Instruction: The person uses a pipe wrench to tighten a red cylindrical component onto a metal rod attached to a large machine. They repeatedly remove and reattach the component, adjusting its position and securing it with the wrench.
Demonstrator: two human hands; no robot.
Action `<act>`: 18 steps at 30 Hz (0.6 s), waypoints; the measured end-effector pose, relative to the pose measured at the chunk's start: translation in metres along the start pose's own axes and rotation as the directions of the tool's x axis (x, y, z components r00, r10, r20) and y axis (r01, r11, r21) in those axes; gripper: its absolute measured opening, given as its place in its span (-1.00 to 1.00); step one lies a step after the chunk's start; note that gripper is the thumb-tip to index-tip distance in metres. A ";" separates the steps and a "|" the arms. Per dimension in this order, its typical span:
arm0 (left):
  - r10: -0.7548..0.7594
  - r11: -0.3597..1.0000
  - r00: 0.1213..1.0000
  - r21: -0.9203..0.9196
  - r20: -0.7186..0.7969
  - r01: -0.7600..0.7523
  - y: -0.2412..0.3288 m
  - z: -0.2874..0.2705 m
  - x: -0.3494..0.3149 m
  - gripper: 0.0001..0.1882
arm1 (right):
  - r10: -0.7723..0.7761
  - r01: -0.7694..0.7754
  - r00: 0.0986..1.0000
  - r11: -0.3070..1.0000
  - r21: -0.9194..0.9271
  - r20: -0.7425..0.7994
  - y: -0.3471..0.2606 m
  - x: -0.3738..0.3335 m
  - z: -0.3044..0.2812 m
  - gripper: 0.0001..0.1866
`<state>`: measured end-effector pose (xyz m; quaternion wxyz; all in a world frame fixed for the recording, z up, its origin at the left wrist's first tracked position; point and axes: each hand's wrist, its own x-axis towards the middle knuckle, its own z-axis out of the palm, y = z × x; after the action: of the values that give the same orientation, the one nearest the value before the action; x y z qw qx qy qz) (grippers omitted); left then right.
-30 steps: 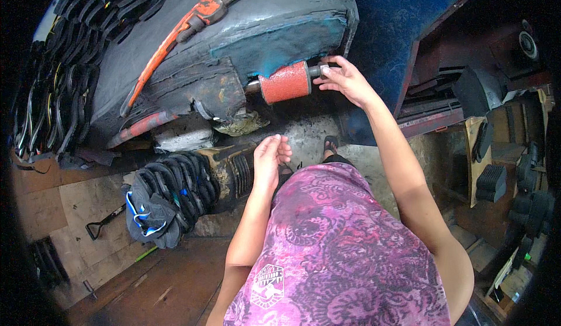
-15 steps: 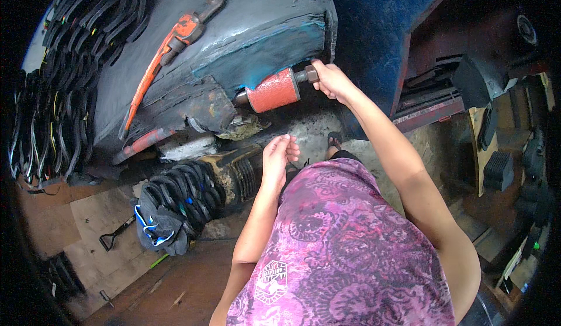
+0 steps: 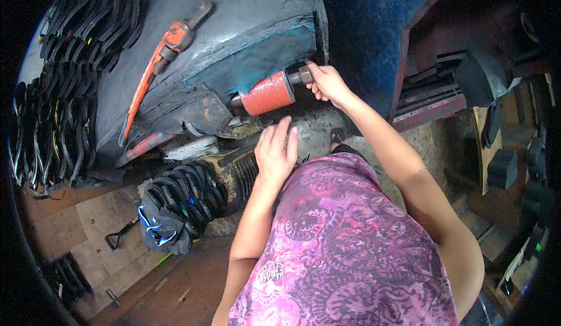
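A red, rough-surfaced sanding drum (image 3: 267, 94) sits on a dark horizontal spindle, beside the grey machine housing (image 3: 251, 19). At the spindle's right end is a large hex nut (image 3: 305, 75). The fingers of my right hand (image 3: 328, 85) are closed on this nut. Below the drum, my left hand (image 3: 277, 151) has its fingers stretched upward and holds nothing; its fingertips come close to the drum's lower edge without plainly touching it. An orange pipe wrench (image 3: 154, 63) lies on top of the housing, left of the drum.
Stacks of dark curved pieces (image 3: 55, 133) stand on the left. Another bundle of dark pieces (image 3: 190, 194) lies low, left of my forearm. A blue panel (image 3: 368, 40) rises behind my right hand. Dark blocks (image 3: 502, 168) sit at the right.
My left hand has risen toward the drum, its fingers going from curled to stretched out. My right hand stays at the nut. The whole view has shifted slightly.
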<state>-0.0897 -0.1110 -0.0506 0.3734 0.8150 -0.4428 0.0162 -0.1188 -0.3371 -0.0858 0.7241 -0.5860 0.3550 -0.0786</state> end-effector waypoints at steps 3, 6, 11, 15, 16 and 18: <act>0.012 1.000 0.982 0.000 -0.187 -0.012 0.006 -0.003 0.044 -0.68 | -0.160 0.152 0.987 0.958 0.242 0.014 0.004 -0.010 0.007 -0.63; -0.186 0.974 0.975 0.108 -0.123 0.199 0.013 -0.005 0.071 -0.64 | -0.179 0.123 0.972 0.939 0.321 0.151 0.005 -0.014 -0.003 -0.67; -0.421 0.907 0.907 0.007 -0.020 0.421 0.021 -0.009 0.093 -0.70 | -0.230 0.080 0.937 0.873 0.481 0.262 0.008 -0.016 -0.022 -0.52; -0.448 0.893 0.892 0.063 0.051 0.445 0.019 -0.016 0.106 -0.70 | -0.241 0.136 0.931 0.926 0.353 0.273 0.005 -0.012 -0.023 -0.51; -0.459 0.887 0.886 0.087 0.063 0.454 0.020 -0.017 0.107 -0.70 | -0.249 0.163 0.939 0.928 0.334 0.236 0.003 -0.010 -0.021 -0.55; -0.419 0.901 0.907 0.141 0.034 0.410 0.022 -0.017 0.109 -0.69 | -0.067 0.068 0.974 0.998 0.006 0.215 -0.003 -0.005 -0.021 -0.55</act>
<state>-0.0344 -0.1850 0.0134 0.2998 0.9133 -0.2688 -0.0606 -0.1344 -0.3520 -0.0827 0.7548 -0.6033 0.2544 -0.0390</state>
